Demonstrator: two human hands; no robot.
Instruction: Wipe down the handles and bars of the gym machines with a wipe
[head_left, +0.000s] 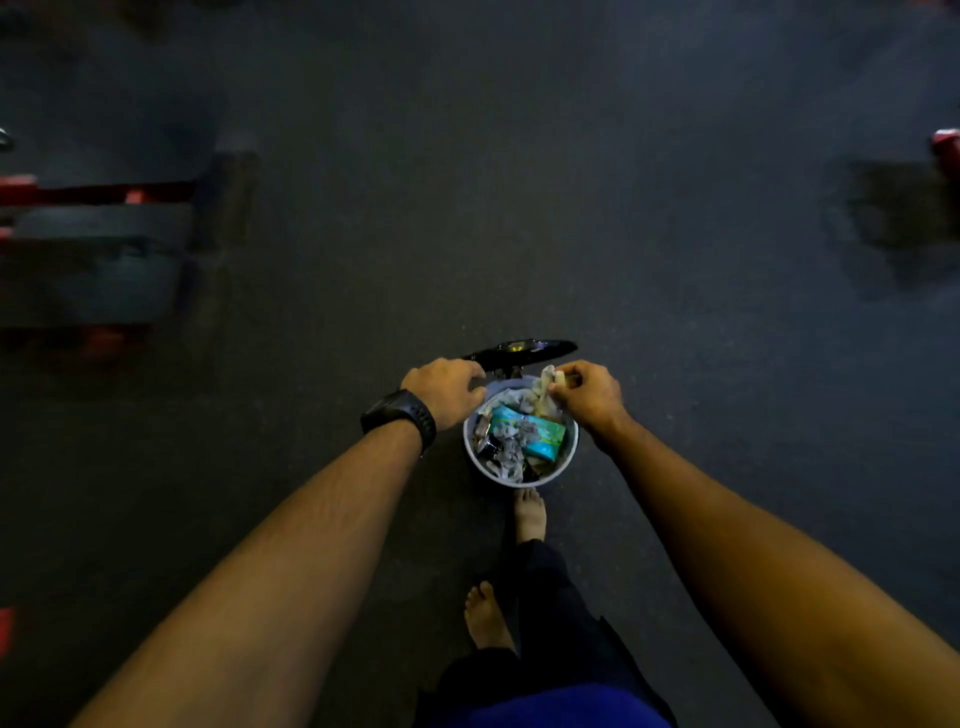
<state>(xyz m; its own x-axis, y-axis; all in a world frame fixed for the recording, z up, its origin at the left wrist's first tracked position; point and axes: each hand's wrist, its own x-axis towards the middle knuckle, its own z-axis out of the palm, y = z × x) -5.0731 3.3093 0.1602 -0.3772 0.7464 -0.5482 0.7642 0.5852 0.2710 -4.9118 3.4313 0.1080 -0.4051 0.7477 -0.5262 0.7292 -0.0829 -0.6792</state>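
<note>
Standing over a small round bin (519, 480) on the dark floor (519, 208), we hold both arms out toward it. Our right hand (587, 397) pinches a crumpled, pale wipe (545, 384) between thumb and fingertips, and the wipe hangs just above the far right part of the bin's opening, touching or nearly touching the rubbish inside. Our left hand (444, 389), with a black watch (402, 415) on the wrist, sits at the far left of the rim with its fingers bent toward the hinge. We cannot tell whether they grip the rim or only rest against it.

The bin's black lid (522, 351) stands tipped open behind both hands. Inside lie crumpled pale scraps and a teal packet (535, 434), with some darker bits toward the left wall.

One bare foot (530, 514) is planted just beside the near edge of the bin, and the other bare foot (485, 618) is set further back, with dark trouser legs above them.

Off to the left, well apart from the bin, a gym machine (93, 249) with red frame parts and dark pads shows only as a blur. A small red shape (945, 148) sits at the right edge, too blurred to identify.
</note>
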